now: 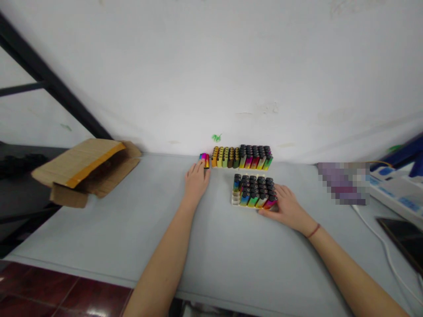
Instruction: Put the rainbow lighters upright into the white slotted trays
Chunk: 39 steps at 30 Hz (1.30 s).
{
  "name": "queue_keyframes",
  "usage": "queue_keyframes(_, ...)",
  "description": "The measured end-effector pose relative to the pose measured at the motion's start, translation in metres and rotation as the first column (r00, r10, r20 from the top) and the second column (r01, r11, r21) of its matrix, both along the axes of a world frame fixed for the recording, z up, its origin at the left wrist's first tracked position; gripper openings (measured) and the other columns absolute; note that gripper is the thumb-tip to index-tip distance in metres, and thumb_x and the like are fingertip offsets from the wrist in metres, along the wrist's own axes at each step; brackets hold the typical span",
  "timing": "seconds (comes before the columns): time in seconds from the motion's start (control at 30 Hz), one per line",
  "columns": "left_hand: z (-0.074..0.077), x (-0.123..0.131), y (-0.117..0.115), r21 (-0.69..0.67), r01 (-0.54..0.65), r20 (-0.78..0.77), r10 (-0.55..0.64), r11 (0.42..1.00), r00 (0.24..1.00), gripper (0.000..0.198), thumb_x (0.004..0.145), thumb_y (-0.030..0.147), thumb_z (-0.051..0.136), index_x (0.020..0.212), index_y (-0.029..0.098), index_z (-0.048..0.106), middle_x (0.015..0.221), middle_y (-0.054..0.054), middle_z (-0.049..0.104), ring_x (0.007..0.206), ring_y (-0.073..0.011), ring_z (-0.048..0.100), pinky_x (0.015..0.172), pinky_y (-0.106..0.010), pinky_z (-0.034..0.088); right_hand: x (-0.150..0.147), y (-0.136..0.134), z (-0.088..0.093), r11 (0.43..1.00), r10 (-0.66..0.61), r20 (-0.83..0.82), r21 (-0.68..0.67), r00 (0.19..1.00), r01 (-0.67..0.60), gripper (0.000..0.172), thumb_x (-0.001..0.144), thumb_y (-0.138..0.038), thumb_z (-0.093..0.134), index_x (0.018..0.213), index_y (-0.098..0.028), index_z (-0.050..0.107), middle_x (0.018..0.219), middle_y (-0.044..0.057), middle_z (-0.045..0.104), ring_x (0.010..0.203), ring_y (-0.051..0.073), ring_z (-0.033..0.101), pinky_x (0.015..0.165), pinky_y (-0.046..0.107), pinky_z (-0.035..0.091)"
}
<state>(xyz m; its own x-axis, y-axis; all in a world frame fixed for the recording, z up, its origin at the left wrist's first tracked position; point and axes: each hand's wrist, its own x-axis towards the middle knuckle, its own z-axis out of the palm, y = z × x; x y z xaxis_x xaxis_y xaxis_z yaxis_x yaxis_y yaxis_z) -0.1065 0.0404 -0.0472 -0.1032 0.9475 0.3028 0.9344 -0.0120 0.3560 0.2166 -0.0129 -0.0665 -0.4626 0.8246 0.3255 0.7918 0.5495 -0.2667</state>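
My left hand [195,181] reaches to the back of the table, its fingertips on a few loose colourful lighters [207,159]. The fingers are partly bent over them, with the thumb on the near side. My right hand [291,210] grips the right end of a clear tray [235,203] filled with upright, black-topped lighters [254,193]. The thumb lies along the tray's front corner and the fingers wrap behind its right side. At the tray's left end some slots show no lighter.
Against the wall stand a block of yellow-to-dark lighters [225,157] and a block of multicoloured lighters [255,157]. An opened cardboard box [89,165] lies at the left. On the right are a power strip [396,193], a white cable [380,240] and a dark phone [403,237].
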Motion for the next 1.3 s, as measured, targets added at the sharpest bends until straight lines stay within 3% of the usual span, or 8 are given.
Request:
queue_keyframes(0.23, 0.017, -0.004, -0.008, -0.048, -0.100, -0.071, 0.096, 0.994, 0.993, 0.024, 0.093, 0.031, 0.049, 0.097, 0.018, 0.069, 0.107, -0.013, 0.070, 0.109, -0.0298, 0.060, 0.093, -0.041, 0.046, 0.001, 0.001, -0.001, 1.000, -0.001, 0.016, 0.000, 1.000, 0.001, 0.077, 0.083, -0.071, 0.056, 0.136, -0.016, 0.050, 0.131, 0.020, 0.059, 0.121, 0.037, 0.052, 0.104, 0.056, 0.038)
queue_keyframes(0.43, 0.022, -0.011, -0.012, -0.171, -0.080, -0.056, 0.072, 0.982, 0.996, 0.032, 0.085, 0.019, 0.052, 0.115, 0.016, 0.064, 0.108, -0.014, 0.069, 0.098, -0.0263, 0.066, 0.085, -0.035, 0.050, 0.001, 0.001, -0.001, 1.000, 0.007, 0.009, 0.006, 1.000, -0.007, 0.077, 0.083, -0.071, 0.055, 0.138, -0.018, 0.049, 0.131, 0.020, 0.059, 0.120, 0.037, 0.053, 0.103, 0.057, 0.038)
queue_keyframes(0.7, 0.021, -0.010, -0.014, -0.191, -0.127, -0.126, 0.104, 0.973, 0.987, 0.036, 0.094, 0.035, 0.043, 0.109, 0.012, 0.067, 0.112, -0.019, 0.068, 0.105, -0.0317, 0.065, 0.090, -0.040, 0.050, 0.001, 0.001, 0.000, 1.000, 0.012, 0.004, -0.001, 1.000, -0.012, 0.076, 0.083, -0.071, 0.055, 0.135, -0.016, 0.050, 0.130, 0.020, 0.059, 0.121, 0.036, 0.052, 0.104, 0.054, 0.039)
queue_keyframes(0.9, 0.023, -0.007, -0.011, -0.202, -0.162, 0.113, 0.188, 0.966, 0.976, 0.028, 0.091, 0.025, 0.049, 0.117, 0.015, 0.053, 0.097, -0.015, 0.072, 0.091, -0.0286, 0.070, 0.078, -0.036, 0.052, 0.001, 0.001, -0.001, 1.000, 0.000, 0.016, 0.004, 1.000, 0.000, 0.077, 0.082, -0.071, 0.056, 0.137, -0.016, 0.050, 0.131, 0.020, 0.059, 0.120, 0.038, 0.052, 0.103, 0.057, 0.038)
queue_keyframes(1.0, 0.017, -0.006, -0.004, -0.146, -0.136, 0.465, 0.189, 0.980, 0.865, 0.029, 0.092, 0.027, 0.050, 0.118, 0.017, 0.049, 0.090, -0.008, 0.070, 0.078, -0.0214, 0.071, 0.070, -0.030, 0.052, 0.000, 0.001, 0.000, 1.000, -0.003, 0.015, 0.002, 1.000, 0.003, 0.077, 0.083, -0.070, 0.056, 0.138, -0.017, 0.050, 0.132, 0.020, 0.059, 0.120, 0.038, 0.052, 0.104, 0.057, 0.038)
queue_keyframes(1.1, 0.012, -0.001, 0.003, -0.092, -0.104, 0.756, 0.137, 0.990, 0.640, 0.025, 0.093, 0.033, 0.048, 0.113, 0.019, 0.051, 0.083, -0.001, 0.064, 0.055, -0.0119, 0.062, 0.055, -0.023, 0.048, 0.000, 0.000, 0.000, 1.000, 0.009, 0.005, -0.003, 1.000, -0.009, 0.077, 0.083, -0.070, 0.055, 0.137, -0.015, 0.050, 0.132, 0.020, 0.059, 0.121, 0.037, 0.052, 0.105, 0.056, 0.039)
queue_keyframes(1.2, 0.013, 0.007, 0.003, -0.074, -0.083, 0.872, 0.105, 0.994, 0.478, 0.020, 0.093, 0.037, 0.049, 0.101, 0.019, 0.052, 0.078, 0.003, 0.056, 0.046, -0.0058, 0.053, 0.047, -0.019, 0.042, -0.001, 0.000, 0.000, 1.000, 0.009, -0.002, -0.006, 1.000, -0.009, 0.078, 0.083, -0.072, 0.054, 0.136, -0.015, 0.049, 0.132, 0.020, 0.058, 0.121, 0.037, 0.052, 0.106, 0.056, 0.038)
queue_keyframes(1.3, 0.019, 0.019, -0.002, -0.069, -0.050, 0.936, 0.082, 0.996, 0.342, 0.020, 0.091, 0.034, 0.051, 0.107, 0.022, 0.045, 0.079, 0.004, 0.057, 0.049, -0.0055, 0.056, 0.050, -0.019, 0.046, 0.000, 0.000, 0.000, 1.000, 0.001, -0.011, -0.004, 1.000, -0.001, 0.078, 0.083, -0.073, 0.053, 0.138, -0.017, 0.048, 0.133, 0.019, 0.058, 0.122, 0.037, 0.051, 0.106, 0.057, 0.037)
